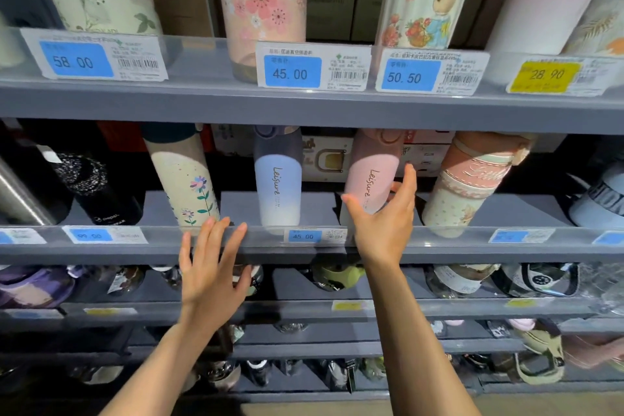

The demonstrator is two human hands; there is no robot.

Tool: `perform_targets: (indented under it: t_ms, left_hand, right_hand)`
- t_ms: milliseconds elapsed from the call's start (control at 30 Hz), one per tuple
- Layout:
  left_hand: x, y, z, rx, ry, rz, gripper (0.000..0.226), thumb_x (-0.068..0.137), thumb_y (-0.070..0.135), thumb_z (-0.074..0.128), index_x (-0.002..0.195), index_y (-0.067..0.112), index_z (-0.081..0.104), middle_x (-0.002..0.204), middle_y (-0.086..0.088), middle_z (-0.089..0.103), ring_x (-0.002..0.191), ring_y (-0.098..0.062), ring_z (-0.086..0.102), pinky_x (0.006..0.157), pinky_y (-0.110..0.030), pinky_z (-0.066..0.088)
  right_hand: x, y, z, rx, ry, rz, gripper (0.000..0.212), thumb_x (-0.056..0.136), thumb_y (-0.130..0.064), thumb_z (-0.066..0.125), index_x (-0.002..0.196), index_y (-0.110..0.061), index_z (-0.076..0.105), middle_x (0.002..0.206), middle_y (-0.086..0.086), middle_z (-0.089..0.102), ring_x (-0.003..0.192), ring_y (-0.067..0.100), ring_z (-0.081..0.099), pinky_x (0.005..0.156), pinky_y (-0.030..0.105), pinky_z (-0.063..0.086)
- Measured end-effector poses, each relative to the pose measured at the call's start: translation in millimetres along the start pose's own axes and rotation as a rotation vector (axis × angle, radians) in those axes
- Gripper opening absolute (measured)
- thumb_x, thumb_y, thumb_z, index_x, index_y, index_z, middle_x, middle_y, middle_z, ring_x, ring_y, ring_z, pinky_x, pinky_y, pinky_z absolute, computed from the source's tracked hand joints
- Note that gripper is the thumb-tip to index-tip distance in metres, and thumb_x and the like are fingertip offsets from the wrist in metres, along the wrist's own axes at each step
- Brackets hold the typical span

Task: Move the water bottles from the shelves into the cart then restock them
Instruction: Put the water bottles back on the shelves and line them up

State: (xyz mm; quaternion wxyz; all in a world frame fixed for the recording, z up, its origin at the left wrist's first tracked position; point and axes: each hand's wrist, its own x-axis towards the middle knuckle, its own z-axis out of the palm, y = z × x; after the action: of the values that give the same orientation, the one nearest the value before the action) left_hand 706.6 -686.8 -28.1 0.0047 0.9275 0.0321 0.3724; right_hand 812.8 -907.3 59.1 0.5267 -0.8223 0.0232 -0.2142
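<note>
From my end, the left hand (211, 275) was nearest, fingers straight and spread, grip holding nothing, fingertips at the clear front rail of the middle shelf (439, 248). The right hand (385, 223) reached over that rail, grip wide open around the pink Leisure bottle (371, 176), thumb on its front, not closed on it yet. Just left stood the blue Leisure bottle (277, 192), then a cream flower bottle (184, 179). The 45.00 tag (303, 236) sat between the hands.
</note>
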Motion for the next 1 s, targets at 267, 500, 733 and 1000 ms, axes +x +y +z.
perform_targets:
  t_ms: [267, 500, 733, 1000]
  left_hand:
    - [0.3, -5.4, -4.8, -0.007, -0.108, -0.016, 0.064, 0.079, 0.036, 0.044, 0.139, 0.014, 0.037, 0.14, -0.015, 0.042, 0.137, -0.034, 0.029, 0.114, -0.053, 0.011]
    - [-1.0, -5.8, -8.1, 0.057, -0.236, -0.001, 0.098, 0.062, 0.023, 0.086, 0.143, 0.01, 0.033, 0.145, -0.019, 0.035, 0.14, -0.037, 0.024, 0.115, -0.05, 0.007]
    - [-18.2, 24.5, -12.2, -0.121, -0.158, -0.157, 0.072, 0.082, 0.039, 0.044, 0.148, 0.014, 0.027, 0.157, -0.018, 0.018, 0.146, -0.032, 0.012, 0.111, -0.06, 0.023]
    - [7.3, 135.0, 11.2, -0.435, -0.071, 0.213, 0.056, 0.086, 0.03, 0.05, 0.14, 0.017, 0.04, 0.149, -0.012, 0.033, 0.141, -0.03, 0.027, 0.116, -0.053, 0.016]
  right_hand:
    - [-1.9, -0.8, -3.5, -0.009, -0.064, -0.036, 0.094, 0.076, -0.03, 0.076, 0.15, -0.024, 0.018, 0.149, 0.003, 0.038, 0.133, 0.023, 0.039, 0.105, 0.046, 0.038]
    - [3.5, 2.6, -11.8, 0.017, -0.163, -0.035, 0.096, 0.074, -0.037, 0.074, 0.149, -0.028, 0.015, 0.143, 0.004, 0.046, 0.126, 0.024, 0.047, 0.098, 0.043, 0.044]
    - [-17.3, 15.1, -39.1, -0.063, -0.114, -0.148, 0.092, 0.07, -0.029, 0.084, 0.145, -0.014, 0.033, 0.139, 0.002, 0.043, 0.13, 0.016, 0.037, 0.108, 0.033, 0.031]
    - [-24.0, 38.6, -116.5, -0.124, 0.047, -0.024, 0.073, 0.079, -0.035, 0.076, 0.14, -0.02, 0.038, 0.129, -0.008, 0.042, 0.123, 0.01, 0.041, 0.099, 0.025, 0.034]
